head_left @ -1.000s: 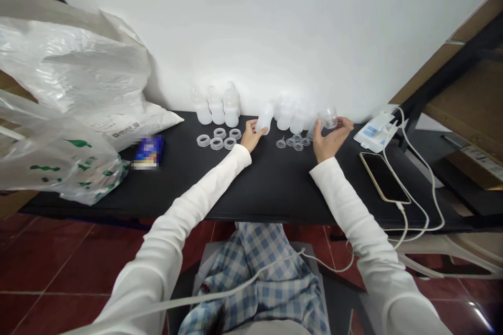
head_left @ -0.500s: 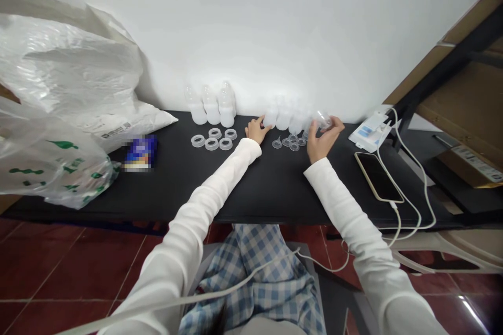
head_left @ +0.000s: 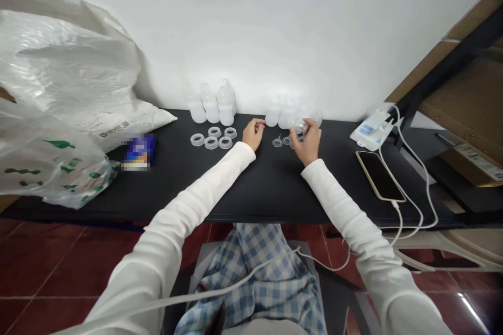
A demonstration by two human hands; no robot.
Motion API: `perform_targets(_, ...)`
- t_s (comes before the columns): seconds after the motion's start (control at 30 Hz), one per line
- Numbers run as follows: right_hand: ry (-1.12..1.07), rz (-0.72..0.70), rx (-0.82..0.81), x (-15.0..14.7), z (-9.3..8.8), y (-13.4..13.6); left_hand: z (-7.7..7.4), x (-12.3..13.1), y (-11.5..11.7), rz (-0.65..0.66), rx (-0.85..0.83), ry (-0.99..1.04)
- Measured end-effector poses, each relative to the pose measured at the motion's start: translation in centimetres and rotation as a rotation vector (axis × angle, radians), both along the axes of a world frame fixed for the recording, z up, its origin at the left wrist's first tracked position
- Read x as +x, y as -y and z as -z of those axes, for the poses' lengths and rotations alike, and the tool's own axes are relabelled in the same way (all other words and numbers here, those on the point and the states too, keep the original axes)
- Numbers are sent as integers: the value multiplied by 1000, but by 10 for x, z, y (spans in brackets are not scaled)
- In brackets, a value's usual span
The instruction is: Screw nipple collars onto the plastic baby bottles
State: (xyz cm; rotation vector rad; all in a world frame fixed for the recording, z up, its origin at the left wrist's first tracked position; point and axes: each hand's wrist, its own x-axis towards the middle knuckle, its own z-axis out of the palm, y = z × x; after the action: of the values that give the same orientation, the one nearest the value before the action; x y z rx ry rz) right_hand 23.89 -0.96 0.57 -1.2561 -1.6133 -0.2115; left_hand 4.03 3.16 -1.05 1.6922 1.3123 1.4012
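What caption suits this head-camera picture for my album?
At a black table, the right hand holds a clear cap near the left hand, among small bottles and loose rings.

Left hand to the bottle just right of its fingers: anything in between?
Nothing visible. The left hand sits just left of the bottle, fingers close to it, only bare black table between. The rings lie further left and the loose teats nearer the right hand, which holds a clear cap; both off that line.
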Motion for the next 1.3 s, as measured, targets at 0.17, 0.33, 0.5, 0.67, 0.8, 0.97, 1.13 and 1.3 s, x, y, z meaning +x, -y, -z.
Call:
perform_targets(0.17,111,-270,-23,-19,6,9,-2,-7,48,314,164,43)
perform_targets(0.33,38,-268,-52,-37,14,18,-6,-10,62,315,110,147)
perform_targets(0.5,-5,-220,-60,-46,18,18,-9,-11,56,367,-23,280)
perform_targets(0.67,133,-168,-6,-52,16,18,-11,-10,57,413,-96,448)
perform_targets(0.8,372,-158,106,-55,12,9,-11,-10,55,406,-248,612)
perform_targets(0.97,677,-293,151,-45,3,-3,-18,-12,51,422,-413,699)
perform_targets(1.13,786,-373,220,-37,-7,-2,-27,-17,46,465,-441,702)
perform_targets(1.3,800,-466,137,-37,-10,-1,-30,-27,37,445,-559,660)
